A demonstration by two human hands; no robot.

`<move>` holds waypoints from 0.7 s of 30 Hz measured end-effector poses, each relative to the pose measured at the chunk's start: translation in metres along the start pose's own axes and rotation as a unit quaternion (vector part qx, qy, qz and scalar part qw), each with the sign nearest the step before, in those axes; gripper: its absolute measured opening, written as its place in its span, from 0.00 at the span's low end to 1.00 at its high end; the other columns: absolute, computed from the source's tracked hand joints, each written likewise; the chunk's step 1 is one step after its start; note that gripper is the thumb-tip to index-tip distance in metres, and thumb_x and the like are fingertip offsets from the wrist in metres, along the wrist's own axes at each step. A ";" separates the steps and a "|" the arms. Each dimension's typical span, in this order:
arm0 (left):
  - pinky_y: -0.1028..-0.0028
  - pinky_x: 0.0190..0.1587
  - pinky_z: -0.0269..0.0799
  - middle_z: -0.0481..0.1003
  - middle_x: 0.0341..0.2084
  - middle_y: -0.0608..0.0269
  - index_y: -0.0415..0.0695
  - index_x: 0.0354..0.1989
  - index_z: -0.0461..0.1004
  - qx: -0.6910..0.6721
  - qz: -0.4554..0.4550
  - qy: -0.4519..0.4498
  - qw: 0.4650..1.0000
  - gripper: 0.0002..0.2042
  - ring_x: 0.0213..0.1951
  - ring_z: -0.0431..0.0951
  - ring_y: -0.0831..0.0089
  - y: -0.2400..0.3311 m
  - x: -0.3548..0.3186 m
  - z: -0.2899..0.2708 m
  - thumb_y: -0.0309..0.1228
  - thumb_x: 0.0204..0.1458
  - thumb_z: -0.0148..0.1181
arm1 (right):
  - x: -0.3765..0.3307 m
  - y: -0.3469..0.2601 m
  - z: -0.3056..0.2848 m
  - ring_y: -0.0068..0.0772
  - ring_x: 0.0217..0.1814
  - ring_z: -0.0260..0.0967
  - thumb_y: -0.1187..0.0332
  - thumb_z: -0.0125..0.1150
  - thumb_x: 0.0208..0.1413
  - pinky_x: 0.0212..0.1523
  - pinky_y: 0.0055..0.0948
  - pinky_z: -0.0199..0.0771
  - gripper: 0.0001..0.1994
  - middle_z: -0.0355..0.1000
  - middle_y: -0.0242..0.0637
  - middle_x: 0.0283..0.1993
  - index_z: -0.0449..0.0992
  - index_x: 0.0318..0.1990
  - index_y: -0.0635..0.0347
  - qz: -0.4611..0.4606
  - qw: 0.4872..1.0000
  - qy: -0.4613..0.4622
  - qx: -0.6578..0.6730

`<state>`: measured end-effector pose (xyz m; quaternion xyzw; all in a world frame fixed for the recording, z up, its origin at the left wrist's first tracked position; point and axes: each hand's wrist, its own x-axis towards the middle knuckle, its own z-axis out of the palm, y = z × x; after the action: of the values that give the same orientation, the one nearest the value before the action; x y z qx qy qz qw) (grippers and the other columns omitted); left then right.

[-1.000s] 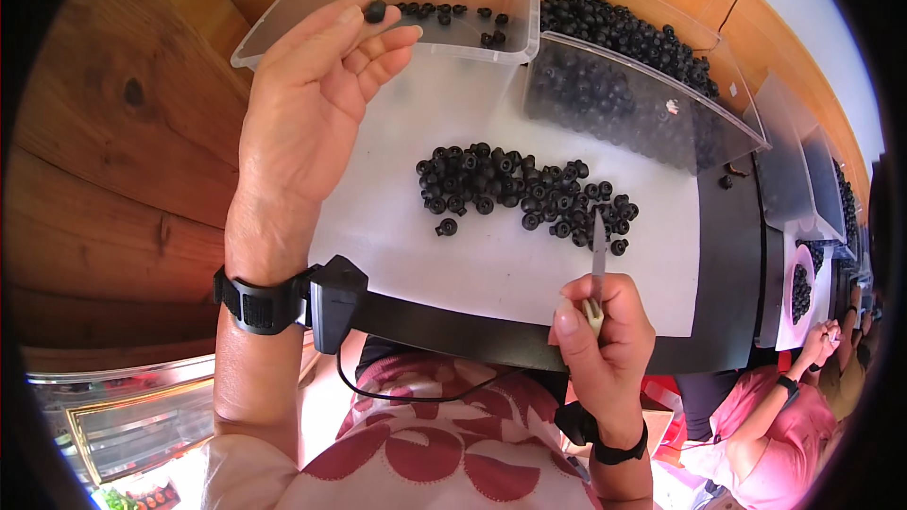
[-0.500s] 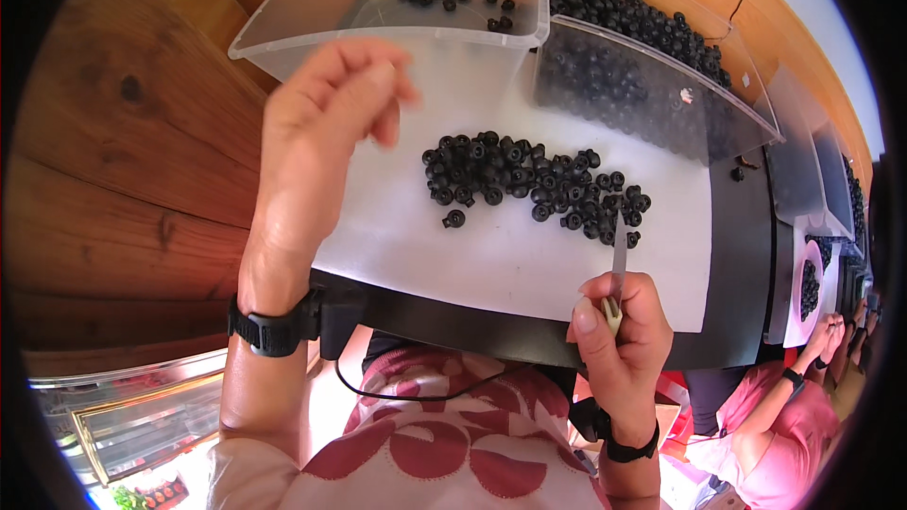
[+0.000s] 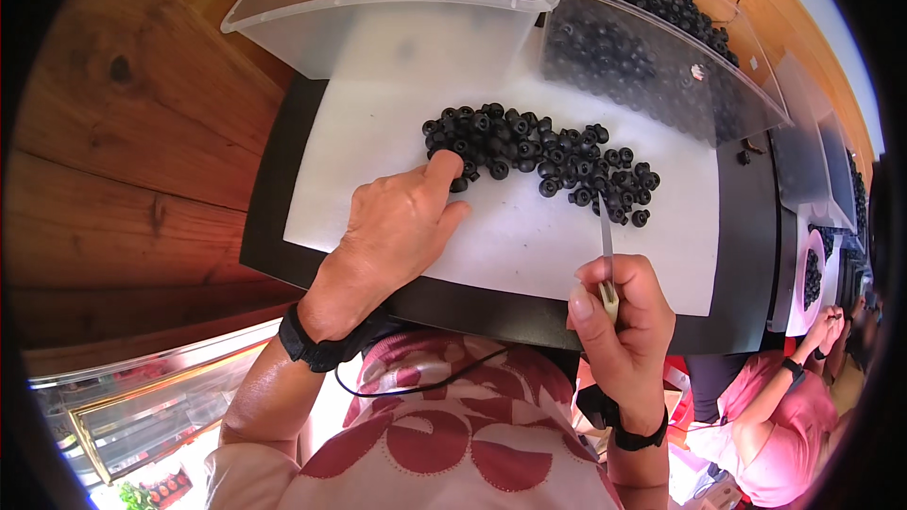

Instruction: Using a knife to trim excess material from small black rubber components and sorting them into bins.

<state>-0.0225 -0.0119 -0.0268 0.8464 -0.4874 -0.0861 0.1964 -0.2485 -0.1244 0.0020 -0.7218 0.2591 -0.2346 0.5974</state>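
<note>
A pile of small round black parts (image 3: pixel 501 137), each with a short neck and a hole, lies on a white sheet (image 3: pixel 529 264). My left hand (image 3: pixel 402 217) reaches the pile's left end, palm down. Its index finger touches or nearly touches the parts there, and the thumb stands apart from it; the other fingertips are hidden. In my right hand (image 3: pixel 624 307) is a small knife (image 3: pixel 607 236) with a pale handle, gripped between thumb and curled fingers. Its narrow blade points away from me, with the tip over the pile's right part.
Behind the sheet stands a clear plastic bin (image 3: pixel 378 14) with several black parts in it. A second clear bin (image 3: pixel 652 71) beside it is heaped with them. To the right, a person in pink (image 3: pixel 784 416) works by a pink bowl (image 3: pixel 811 307). Wooden boards (image 3: pixel 142 151) lie left.
My left hand has come down from near the left bin to the pile's left end. The knife stays in my right hand, its tip slightly further left over the parts.
</note>
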 end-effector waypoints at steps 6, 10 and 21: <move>0.66 0.34 0.75 0.78 0.29 0.58 0.43 0.44 0.74 -0.076 0.055 0.007 0.996 0.10 0.29 0.80 0.62 0.003 -0.001 0.003 0.29 0.56 0.66 | 0.001 0.001 -0.002 0.15 0.29 0.63 0.75 0.64 0.62 0.31 0.19 0.65 0.09 0.71 0.31 0.30 0.72 0.46 0.62 0.009 1.000 -0.001 -0.011; 0.74 0.35 0.74 0.76 0.28 0.65 0.40 0.44 0.74 -0.440 -0.017 -0.124 0.889 0.10 0.30 0.77 0.73 0.023 -0.013 -0.015 0.31 0.60 0.66 | 0.009 0.012 -0.005 0.15 0.29 0.60 0.74 0.63 0.63 0.31 0.19 0.64 0.08 0.70 0.29 0.30 0.71 0.46 0.62 0.011 1.000 -0.008 0.013; 0.77 0.37 0.74 0.78 0.38 0.60 0.35 0.50 0.77 -0.689 -0.059 -0.208 0.692 0.16 0.37 0.77 0.77 0.043 -0.007 -0.010 0.37 0.64 0.62 | 0.028 0.002 0.005 0.13 0.31 0.61 0.69 0.65 0.65 0.32 0.17 0.63 0.10 0.67 0.26 0.31 0.70 0.44 0.63 0.023 0.989 -0.031 0.143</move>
<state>-0.0564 -0.0225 -0.0003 0.4611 -0.2684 -0.5828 0.6129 -0.2238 -0.1391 0.0001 -0.6292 0.2210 -0.2329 0.7078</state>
